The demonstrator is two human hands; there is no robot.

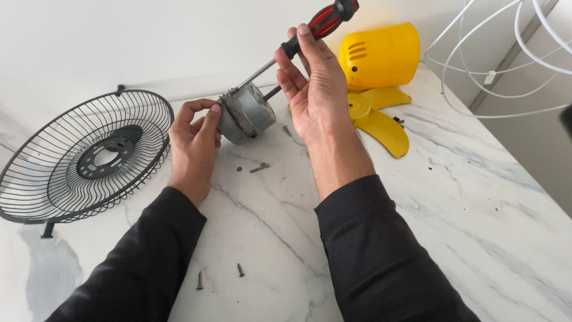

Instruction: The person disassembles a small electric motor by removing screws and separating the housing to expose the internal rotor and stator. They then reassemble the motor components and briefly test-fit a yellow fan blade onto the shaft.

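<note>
My left hand (pixel 193 140) grips a round grey fan motor (pixel 247 113) that rests tilted on the white marble tabletop (pixel 465 203). My right hand (pixel 316 89) holds a screwdriver with a red and black handle (pixel 322 22). Its metal shaft slants down to the left, and the tip meets the top edge of the motor beside my left fingers. The motor's short shaft sticks out toward my right palm.
A black wire fan guard (pixel 83 158) lies at the left. A yellow motor housing (pixel 381 56) and yellow fan blades (pixel 381 119) lie behind my right hand. Loose screws (pixel 260 167) lie near the motor and two more near the front edge (pixel 200 280). A white wire guard (pixel 506 65) stands at the right.
</note>
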